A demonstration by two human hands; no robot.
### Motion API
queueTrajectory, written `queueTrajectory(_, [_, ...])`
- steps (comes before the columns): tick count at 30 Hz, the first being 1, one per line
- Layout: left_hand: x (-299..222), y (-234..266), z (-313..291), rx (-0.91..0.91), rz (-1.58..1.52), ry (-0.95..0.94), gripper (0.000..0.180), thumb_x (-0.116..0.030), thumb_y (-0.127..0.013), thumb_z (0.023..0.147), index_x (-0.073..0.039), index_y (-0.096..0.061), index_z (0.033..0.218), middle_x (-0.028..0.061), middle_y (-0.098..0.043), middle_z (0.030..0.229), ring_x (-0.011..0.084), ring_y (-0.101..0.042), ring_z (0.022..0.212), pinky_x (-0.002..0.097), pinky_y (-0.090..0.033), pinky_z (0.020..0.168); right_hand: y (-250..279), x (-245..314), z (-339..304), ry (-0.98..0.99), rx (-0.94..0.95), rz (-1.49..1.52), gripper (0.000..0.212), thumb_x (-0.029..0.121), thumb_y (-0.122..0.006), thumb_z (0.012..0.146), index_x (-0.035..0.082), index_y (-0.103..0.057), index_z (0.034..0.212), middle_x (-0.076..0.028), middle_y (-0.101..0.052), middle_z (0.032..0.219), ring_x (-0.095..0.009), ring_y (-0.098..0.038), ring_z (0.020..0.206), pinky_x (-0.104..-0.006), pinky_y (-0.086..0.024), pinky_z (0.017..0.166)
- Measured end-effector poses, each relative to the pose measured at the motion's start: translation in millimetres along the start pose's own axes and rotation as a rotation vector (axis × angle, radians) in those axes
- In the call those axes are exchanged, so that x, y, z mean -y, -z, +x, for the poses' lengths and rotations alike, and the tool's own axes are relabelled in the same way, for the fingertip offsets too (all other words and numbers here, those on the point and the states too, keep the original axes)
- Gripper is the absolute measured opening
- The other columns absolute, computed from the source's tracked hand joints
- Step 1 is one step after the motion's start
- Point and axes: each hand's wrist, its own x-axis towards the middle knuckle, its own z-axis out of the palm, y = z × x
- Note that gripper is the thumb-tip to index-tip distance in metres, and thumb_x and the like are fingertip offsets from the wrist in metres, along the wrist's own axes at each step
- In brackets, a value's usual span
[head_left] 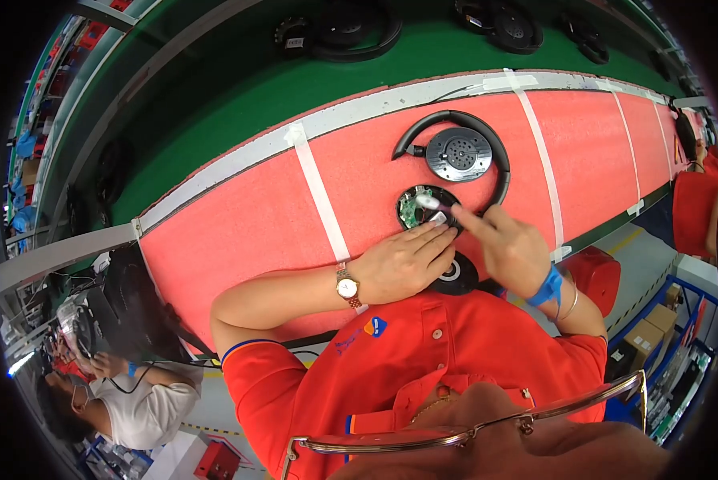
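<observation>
A black headphone ear cup (404,214) lies opened on the pink mat with its green circuit board (412,210) showing. My left hand (403,262) holds this cup from the near side, fingers pressed over its lower edge. By those fingertips is a small white piece (439,218). My right hand (509,246) grips what looks like a toothbrush (428,202), its white head over the board. Just beyond is the black headband (499,152), with a second ear cup (460,154) showing a perforated grey plate. A round black part (460,276) lies partly hidden below my hands.
The pink mat (239,208) is crossed by white tape strips (315,184). Along its far side runs a pale ledge (375,104). More headphones (351,32) lie on the green surface beyond. A co-worker (135,400) sits at the left; another person's red sleeve (695,208) shows at right.
</observation>
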Motion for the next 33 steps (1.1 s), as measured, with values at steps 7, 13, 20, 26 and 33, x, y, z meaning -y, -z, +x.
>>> queueTrajectory(7, [0, -1, -2, 0.012, -0.019, 0.011, 0.028, -0.011, -0.056, 0.079, 0.004, -0.059, 0.102, 0.0224, -0.058, 0.115, 0.0316, -0.058, 0.111, 0.0399, -0.044, 0.100, -4, -2, 1, -0.034, -0.019, 0.007, 0.053, -0.001, -0.057, 0.073, 0.014, -0.058, 0.124, -0.009, -0.050, 0.075, -0.027, -0.056, 0.058, -0.0373, -0.048, 0.050])
queueTrajectory(13, [0, -1, 0, 0.032, -0.041, 0.006, 0.029, -0.010, -0.055, 0.078, 0.004, -0.058, 0.103, 0.0232, -0.057, 0.119, 0.0314, -0.057, 0.112, 0.0400, -0.043, 0.101, -1, 0, -4, -0.042, -0.049, 0.060, 0.055, -0.004, -0.055, 0.071, 0.014, -0.059, 0.123, -0.010, -0.050, 0.076, -0.028, -0.057, 0.060, -0.0384, -0.048, 0.052])
queueTrajectory(20, [-3, -3, -4, 0.015, 0.013, 0.020, 0.030, -0.007, -0.056, 0.077, 0.005, -0.059, 0.105, 0.0216, -0.057, 0.120, 0.0308, -0.058, 0.112, 0.0391, -0.044, 0.100, 25, -26, -3, -0.156, 0.027, 0.259, 0.035, -0.002, -0.053, 0.084, 0.006, -0.062, 0.117, -0.011, -0.054, 0.077, -0.026, -0.054, 0.060, -0.0339, -0.043, 0.055])
queueTrajectory(26, [-4, -5, -4, 0.039, 0.045, 0.002, 0.030, -0.008, -0.054, 0.078, 0.006, -0.059, 0.104, 0.0224, -0.056, 0.121, 0.0305, -0.055, 0.115, 0.0391, -0.042, 0.103, 13, -90, 27, -0.306, -0.339, 0.462, 0.036, 0.012, -0.059, 0.090, -0.001, -0.053, 0.123, 0.000, -0.053, 0.075, -0.007, -0.047, 0.059, -0.0231, -0.036, 0.049])
queueTrajectory(33, [-1, 2, -7, 0.017, -0.067, 0.023, 0.036, -0.006, -0.062, 0.071, 0.004, -0.059, 0.105, 0.0202, -0.056, 0.123, 0.0308, -0.054, 0.117, 0.0392, -0.042, 0.103, 18, -102, 61, -0.634, 0.315, 1.246, 0.022, 0.023, -0.064, 0.089, 0.011, -0.049, 0.079, 0.007, -0.042, 0.065, -0.001, -0.028, 0.046, -0.0204, -0.019, 0.039])
